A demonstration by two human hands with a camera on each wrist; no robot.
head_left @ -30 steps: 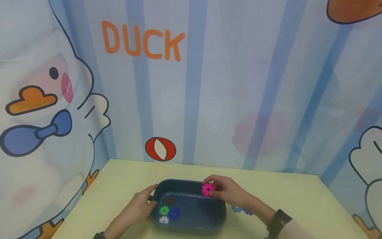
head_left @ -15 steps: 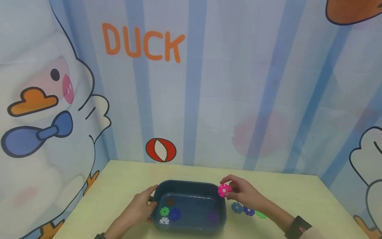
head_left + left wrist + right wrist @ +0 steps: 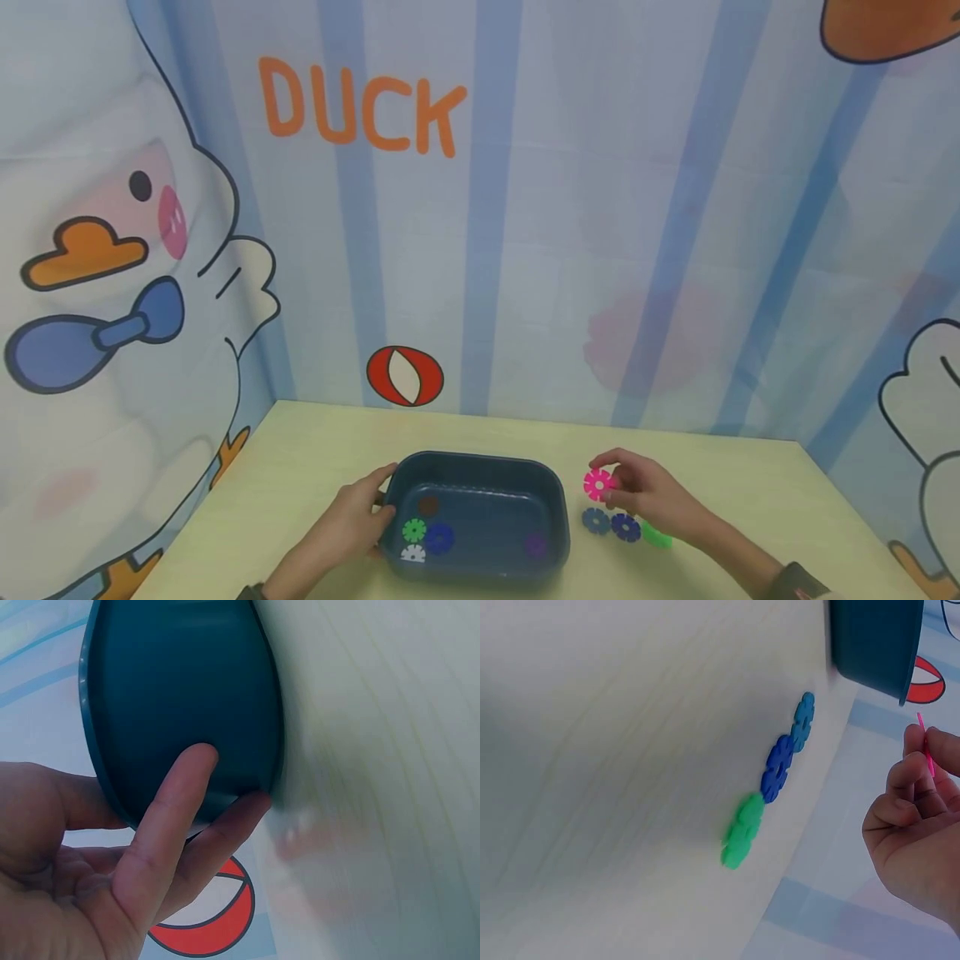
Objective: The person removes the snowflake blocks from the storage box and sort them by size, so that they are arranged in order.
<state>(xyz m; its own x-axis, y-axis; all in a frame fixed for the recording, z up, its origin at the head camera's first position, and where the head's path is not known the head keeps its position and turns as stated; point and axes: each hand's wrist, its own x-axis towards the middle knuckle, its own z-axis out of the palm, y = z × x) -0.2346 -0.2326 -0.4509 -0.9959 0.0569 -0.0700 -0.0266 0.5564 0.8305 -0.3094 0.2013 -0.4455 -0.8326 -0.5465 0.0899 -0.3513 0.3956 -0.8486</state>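
At the left end of a dark blue plastic basin [image 3: 487, 533], my left hand [image 3: 356, 512] holds the wall, with a digit over the rim and fingers against the outside [image 3: 180, 787]. Right of the basin, my right hand [image 3: 652, 492] pinches a pink notched snowflake disc [image 3: 597, 484] between thumb and fingers, raised above the table. In the right wrist view the pink disc [image 3: 926, 746] shows edge-on. Below that hand lie a light blue disc [image 3: 596, 521], a dark blue disc [image 3: 626, 527] and a green disc [image 3: 657, 535], lined up on the table.
Inside the basin lie a brown disc [image 3: 428, 506], a green disc [image 3: 414, 530], a blue disc [image 3: 439, 538], a white disc [image 3: 413, 553] and a purple disc [image 3: 536, 546]. A printed fabric backdrop [image 3: 555, 250] stands behind the pale yellow table [image 3: 330, 433].
My right hand has carried the pink disc rightward from over the basin to above the row of discs on the table. The left hand and basin have stayed in place.
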